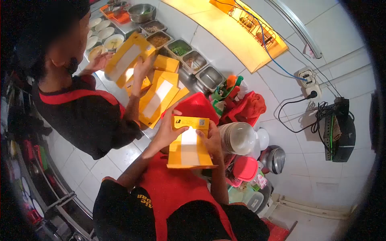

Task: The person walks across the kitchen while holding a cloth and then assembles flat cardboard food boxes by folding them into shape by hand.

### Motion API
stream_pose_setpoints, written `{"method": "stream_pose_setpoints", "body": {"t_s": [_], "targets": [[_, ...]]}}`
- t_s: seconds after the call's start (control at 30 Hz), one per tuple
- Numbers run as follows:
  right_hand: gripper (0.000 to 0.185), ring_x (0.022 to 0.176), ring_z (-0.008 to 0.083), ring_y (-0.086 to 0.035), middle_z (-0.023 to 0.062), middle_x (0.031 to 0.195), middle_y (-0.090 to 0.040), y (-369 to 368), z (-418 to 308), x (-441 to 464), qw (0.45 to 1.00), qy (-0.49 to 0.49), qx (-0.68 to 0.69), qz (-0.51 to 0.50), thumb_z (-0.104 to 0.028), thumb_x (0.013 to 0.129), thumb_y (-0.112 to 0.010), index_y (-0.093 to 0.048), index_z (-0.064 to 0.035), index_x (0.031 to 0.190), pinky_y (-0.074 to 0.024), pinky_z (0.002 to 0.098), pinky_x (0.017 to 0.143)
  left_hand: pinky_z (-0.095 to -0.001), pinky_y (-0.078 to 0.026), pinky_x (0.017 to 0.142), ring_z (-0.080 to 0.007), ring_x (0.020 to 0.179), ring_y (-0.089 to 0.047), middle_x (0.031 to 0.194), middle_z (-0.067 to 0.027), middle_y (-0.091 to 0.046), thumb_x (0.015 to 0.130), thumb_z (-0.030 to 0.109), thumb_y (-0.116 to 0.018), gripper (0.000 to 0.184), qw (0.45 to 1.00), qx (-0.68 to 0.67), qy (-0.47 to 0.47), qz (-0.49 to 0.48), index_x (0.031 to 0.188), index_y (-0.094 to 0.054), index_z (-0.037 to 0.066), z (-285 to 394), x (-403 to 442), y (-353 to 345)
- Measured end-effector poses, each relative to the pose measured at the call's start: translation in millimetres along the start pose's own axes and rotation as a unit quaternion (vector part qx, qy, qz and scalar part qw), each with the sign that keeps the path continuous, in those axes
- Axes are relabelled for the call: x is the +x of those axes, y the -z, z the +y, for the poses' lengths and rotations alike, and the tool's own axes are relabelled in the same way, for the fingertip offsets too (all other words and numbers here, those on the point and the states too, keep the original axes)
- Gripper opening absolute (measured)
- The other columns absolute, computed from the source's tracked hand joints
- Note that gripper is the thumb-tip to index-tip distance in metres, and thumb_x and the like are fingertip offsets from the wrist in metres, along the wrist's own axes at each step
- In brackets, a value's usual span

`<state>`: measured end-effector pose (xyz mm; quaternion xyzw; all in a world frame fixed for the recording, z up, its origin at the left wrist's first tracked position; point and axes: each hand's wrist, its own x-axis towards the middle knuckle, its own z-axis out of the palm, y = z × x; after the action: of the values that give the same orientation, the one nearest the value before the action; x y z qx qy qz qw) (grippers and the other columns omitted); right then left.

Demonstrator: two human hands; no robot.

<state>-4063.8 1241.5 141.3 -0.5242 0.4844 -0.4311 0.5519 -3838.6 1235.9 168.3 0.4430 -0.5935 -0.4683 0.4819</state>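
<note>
A yellow cardboard food box (177, 149) with a pale panel and a small printed code is in front of my chest, partly folded. My left hand (168, 133) grips its left side, thumb across the front. On its right side, my right hand (211, 141) is closed round the edge with the thumb on the front. Behind the box lies a red tray (197, 106). More yellow box blanks (155, 100) rest on the counter just beyond my left hand.
To the left, a co-worker holds another yellow box (125, 60). Steel food pans (179, 48) line the wall. Stacked white bowls (241, 138) and a pink-lidded container (245, 168) stand to my right. Cables (287, 120) hang from a wall socket.
</note>
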Motion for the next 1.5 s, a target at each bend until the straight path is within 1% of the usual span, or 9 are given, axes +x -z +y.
{"method": "stream_pose_setpoints", "body": {"t_s": [0.43,0.63,0.7,0.9,0.97,1.03,1.17,1.27,1.5], "targets": [[0.067,0.097,0.0197,-0.068,0.0163,0.112,-0.065,-22,-1,1,0.97,0.104,-0.178,0.13,-0.001,0.08,-0.079,-0.044,-0.0006,0.138,-0.0562,0.0301,0.079,-0.0346,-0.049,0.094,-0.0283,0.112,-0.061,0.12,-0.0218,-0.061,0.079,0.005,-0.078,0.082,0.98,0.171,-0.048,0.092,0.148,-0.034,-0.004,-18,-5,-16],[0.063,0.089,0.0165,-0.066,0.0132,0.11,-0.065,-11,20,-4,0.943,0.161,-0.255,0.14,-0.002,0.082,-0.074,-0.047,-0.0004,0.139,-0.0544,0.0266,0.07,-0.0306,-0.052,0.087,-0.0208,0.105,-0.064,0.123,-0.0211,-0.062,0.082,0.006,-0.076,0.082,0.997,0.004,0.076,0.027,0.15,-0.031,-0.006,-27,-9,-17],[0.059,0.105,0.0282,-0.066,0.0207,0.117,-0.064,-10,16,-8,0.957,0.109,-0.22,0.153,-0.003,0.083,-0.067,-0.047,0.0013,0.138,-0.0531,0.0368,0.088,-0.0283,-0.052,0.084,-0.0163,0.099,-0.065,0.122,-0.0184,-0.063,0.084,0.007,-0.075,0.08,0.998,-0.045,0.007,0.05,0.15,-0.031,-0.006,-37,-10,-18],[0.045,0.114,0.0256,-0.062,0.0174,0.127,-0.062,28,16,-13,0.986,0.0,-0.152,0.073,0.005,0.089,-0.048,-0.055,0.0011,0.133,-0.0463,0.0359,0.102,-0.0266,-0.049,0.09,-0.0128,0.104,-0.06,0.119,-0.012,-0.065,0.094,0.005,-0.053,0.048,0.993,-0.073,0.095,-0.022,0.14,-0.048,-0.005,-49,-11,9],[0.037,0.119,0.0227,-0.059,0.0148,0.128,-0.063,35,17,-17,0.999,-0.045,0.015,-0.026,0.001,0.095,-0.051,-0.057,0.0006,0.132,-0.0436,0.035,0.105,-0.0267,-0.048,0.089,-0.0131,0.103,-0.06,0.119,-0.0089,-0.066,0.096,0.008,-0.049,0.043,0.989,-0.072,0.126,-0.033,0.137,-0.051,-0.006,-46,-9,20],[0.03,0.123,0.0204,-0.056,0.0116,0.124,-0.064,32,20,-11,0.995,0.007,-0.093,0.019,-0.011,0.101,-0.054,-0.06,0.0002,0.128,-0.0408,0.0331,0.107,-0.0267,-0.049,0.089,-0.0138,0.102,-0.06,0.119,-0.0076,-0.066,0.097,0.01,-0.052,0.043,0.996,0.031,0.056,-0.057,0.139,-0.051,-0.004,-73,-4,27],[0.033,0.102,0.0172,-0.062,0.0071,0.11,-0.068,16,-6,0,0.985,0.013,-0.169,0.036,-0.026,0.104,-0.055,-0.064,-0.0012,0.124,-0.0487,0.0315,0.09,-0.0327,-0.046,0.098,-0.0177,0.115,-0.057,0.132,-0.013,-0.059,0.096,0.036,-0.066,0.072,0.968,-0.174,0.166,-0.07,0.151,-0.036,0.003,-40,0,16],[0.034,0.094,0.0163,-0.062,0.0075,0.105,-0.068,27,13,8,0.981,0.049,-0.124,0.138,-0.029,0.104,-0.055,-0.064,-0.0014,0.122,-0.0496,0.0321,0.084,-0.0367,-0.035,0.112,-0.0233,0.135,-0.044,0.155,-0.019,-0.038,0.087,0.057,-0.069,0.098,0.946,-0.298,0.075,-0.104,0.157,-0.023,0.006,-31,-13,38],[0.038,0.096,0.0156,-0.062,0.0096,0.106,-0.068,20,14,10,0.966,0.068,-0.093,0.232,-0.033,0.104,-0.054,-0.064,-0.0002,0.121,-0.0498,0.0306,0.084,-0.0427,-0.019,0.121,-0.0287,0.149,-0.024,0.159,-0.0206,-0.027,0.076,0.066,-0.072,0.115,0.954,-0.251,0.075,-0.143,0.157,-0.019,0.004,-32,-32,50]]}}
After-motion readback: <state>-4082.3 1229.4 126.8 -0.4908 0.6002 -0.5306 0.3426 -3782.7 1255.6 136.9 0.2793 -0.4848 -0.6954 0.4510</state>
